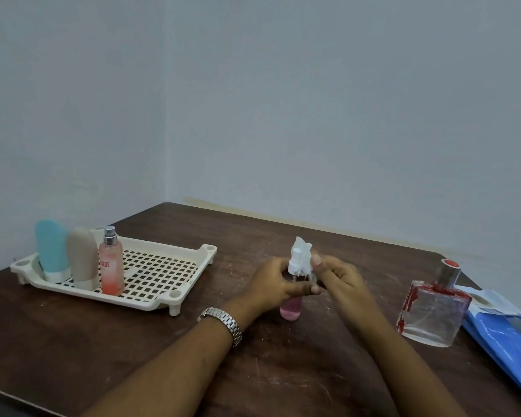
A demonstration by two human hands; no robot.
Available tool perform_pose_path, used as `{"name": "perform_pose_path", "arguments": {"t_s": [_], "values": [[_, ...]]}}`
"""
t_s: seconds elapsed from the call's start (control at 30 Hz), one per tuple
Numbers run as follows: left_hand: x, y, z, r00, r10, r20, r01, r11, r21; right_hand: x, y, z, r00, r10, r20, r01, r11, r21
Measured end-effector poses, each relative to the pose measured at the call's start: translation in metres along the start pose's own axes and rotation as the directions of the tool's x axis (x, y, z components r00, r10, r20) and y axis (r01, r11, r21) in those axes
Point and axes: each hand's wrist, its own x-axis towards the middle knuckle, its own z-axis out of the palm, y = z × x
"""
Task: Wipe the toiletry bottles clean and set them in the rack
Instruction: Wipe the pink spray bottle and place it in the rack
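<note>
Head view: my left hand (pixel 272 282) is wrapped around the middle of a small spray bottle (pixel 291 310), so only its white nozzle and its pink-filled lower end show. The bottle stands upright with its long axis vertical and the nozzle pointing up. I cannot tell whether its base touches the counter (pixel 253 371). It sits mid-counter, closer to the far edge than the near one.

My right hand (pixel 340 281) pinches a white tissue (pixel 303 251) against the bottle's neck, just beside the nozzle. The tissue hides that side of the neck, and my curled fingers hide its lower part.

Toward the far left corner sits the cream rack (pixel 175 296). It holds a blue tube (pixel 51 248), a beige tube (pixel 83 257) and a pink mist bottle (pixel 112 269), all upright in a row, with part of the mist bottle's label unreadable.

Near the right edge a square glass bottle (pixel 433 314) stands upright. Beside it a blue packet (pixel 506 335) is cut off by the frame.
</note>
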Motion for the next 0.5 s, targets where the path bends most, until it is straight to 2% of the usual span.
{"name": "perform_pose_path", "arguments": {"t_s": [0.17, 0.23, 0.3, 0.4, 0.5], "values": [[-0.003, 0.011, 0.001, 0.993, -0.014, 0.116, 0.009, 0.999, 0.05, -0.001, 0.0, -0.005, 1.0, -0.016, -0.019, 0.017, 0.998, 0.059], [-0.004, 0.013, 0.005, 0.992, 0.021, 0.128, -0.034, 0.994, 0.101, 0.0, 0.002, -0.003, 0.996, -0.058, -0.064, 0.055, 0.998, -0.042], [-0.005, 0.015, 0.008, 0.993, 0.042, 0.106, -0.057, 0.988, 0.141, 0.001, 0.003, -0.001, 0.987, -0.126, -0.103, 0.1, 0.968, -0.23], [-0.007, 0.015, 0.012, 0.994, 0.084, 0.066, -0.097, 0.968, 0.233, 0.003, 0.003, 0.002, 0.937, -0.313, -0.155, 0.196, 0.839, -0.508], [-0.008, 0.018, 0.015, 0.996, 0.08, 0.046, -0.09, 0.957, 0.277, 0.004, 0.002, 0.005, 0.904, -0.398, -0.157, 0.243, 0.779, -0.578]]}}
